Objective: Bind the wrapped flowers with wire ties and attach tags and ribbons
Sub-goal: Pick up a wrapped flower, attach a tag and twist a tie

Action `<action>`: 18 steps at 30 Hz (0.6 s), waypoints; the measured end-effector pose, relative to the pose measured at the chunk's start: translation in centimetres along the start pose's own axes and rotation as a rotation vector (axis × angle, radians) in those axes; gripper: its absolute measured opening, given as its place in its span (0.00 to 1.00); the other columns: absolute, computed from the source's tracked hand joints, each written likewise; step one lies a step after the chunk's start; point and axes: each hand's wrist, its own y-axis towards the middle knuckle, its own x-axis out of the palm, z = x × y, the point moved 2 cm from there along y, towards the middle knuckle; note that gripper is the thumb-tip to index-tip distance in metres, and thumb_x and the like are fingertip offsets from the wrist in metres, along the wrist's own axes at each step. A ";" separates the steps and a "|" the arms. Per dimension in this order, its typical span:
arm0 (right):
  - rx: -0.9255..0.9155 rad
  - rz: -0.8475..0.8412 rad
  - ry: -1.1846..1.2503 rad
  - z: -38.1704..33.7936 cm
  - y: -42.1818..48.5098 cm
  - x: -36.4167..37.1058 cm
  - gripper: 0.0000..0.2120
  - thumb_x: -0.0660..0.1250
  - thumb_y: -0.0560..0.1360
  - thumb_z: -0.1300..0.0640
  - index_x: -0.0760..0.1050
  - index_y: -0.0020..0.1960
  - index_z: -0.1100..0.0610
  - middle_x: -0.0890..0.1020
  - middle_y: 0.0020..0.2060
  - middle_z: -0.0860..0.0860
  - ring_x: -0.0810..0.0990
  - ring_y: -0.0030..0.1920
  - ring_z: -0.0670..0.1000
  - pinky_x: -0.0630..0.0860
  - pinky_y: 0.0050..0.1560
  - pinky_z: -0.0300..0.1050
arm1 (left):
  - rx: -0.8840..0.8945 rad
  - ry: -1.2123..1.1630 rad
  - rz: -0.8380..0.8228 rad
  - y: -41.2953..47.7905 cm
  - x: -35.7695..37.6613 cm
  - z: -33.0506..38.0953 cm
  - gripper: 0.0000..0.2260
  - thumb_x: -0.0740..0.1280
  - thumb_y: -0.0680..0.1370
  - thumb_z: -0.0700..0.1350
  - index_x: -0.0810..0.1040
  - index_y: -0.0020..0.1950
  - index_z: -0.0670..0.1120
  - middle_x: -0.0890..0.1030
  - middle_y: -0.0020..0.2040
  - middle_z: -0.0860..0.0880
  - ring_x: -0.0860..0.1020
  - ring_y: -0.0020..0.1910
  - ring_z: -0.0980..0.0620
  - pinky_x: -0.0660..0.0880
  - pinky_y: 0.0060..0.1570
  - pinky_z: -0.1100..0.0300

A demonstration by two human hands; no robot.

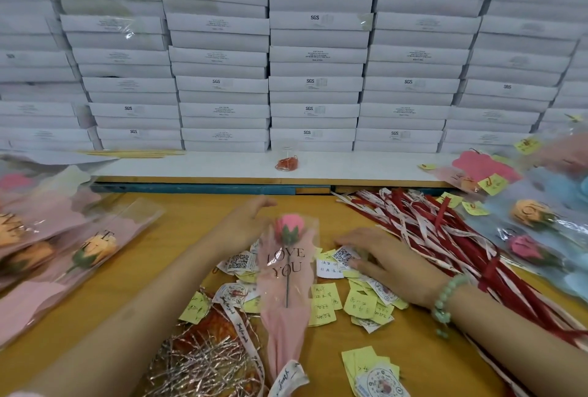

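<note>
Noted stacked white boxes (318,56) behind, wooden table (111,285) in front. Found red-and-white ribbons (429,237) heaped at right. Located pink wrapped rose (288,269) mid-table, lying across loose tags (359,304), metallic wire ties (197,361) just beside its stem end. Observed left hand (248,221) against the wrap's top; cannot tell whether gripping. Observed right hand (388,260) flat and splayed, pressing a QR tag (343,256). Likely fault: dragging several overlapping tags together, or snagging the printed ribbon (237,322) under the wrap.

Flower-packing workshop, by the looks of it

Wrapped flowers (63,237) piled left of the left hand (251,221), ribbons (429,228) heaped right of the right hand (391,263), white boxes (315,56) stacked wall-high beyond them, tags (359,301) and wire ties (197,361) all over the worktop (127,285).
</note>
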 end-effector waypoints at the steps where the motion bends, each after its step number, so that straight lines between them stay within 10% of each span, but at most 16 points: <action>1: 0.001 0.021 0.003 0.1 0.0 0.0 0.19 0.62 0.80 0.48 0.67 0.71 0.42 0.72 0.62 0.37 0.66 0.62 0.37 0.60 0.62 0.29 | 0.015 -0.007 -0.015 0.1 0.4 0.0 0.19 0.58 0.83 0.45 0.65 0.75 0.51 0.68 0.74 0.52 0.70 0.57 0.60 0.66 0.56 0.66; 12: 0.196 0.386 0.406 -0.4 -0.5 -2.4 0.02 0.75 0.70 0.56 0.83 0.41 0.49 0.81 0.29 0.51 0.72 0.23 0.41 0.69 0.26 0.30 | 0.067 -0.126 -0.033 0.6 2.0 -0.8 0.15 0.60 0.83 0.43 0.70 0.70 0.48 0.76 0.57 0.53 0.75 0.57 0.56 0.72 0.51 0.67; 18: 0.164 0.292 0.589 -2.3 0.6 -3.6 0.04 0.74 0.70 0.52 0.85 0.43 0.52 0.86 0.38 0.47 0.84 0.40 0.45 0.79 0.40 0.36 | 0.040 -0.320 0.045 0.7 1.6 -1.6 0.07 0.66 0.79 0.41 0.78 0.54 0.52 0.81 0.49 0.50 0.79 0.43 0.57 0.75 0.36 0.71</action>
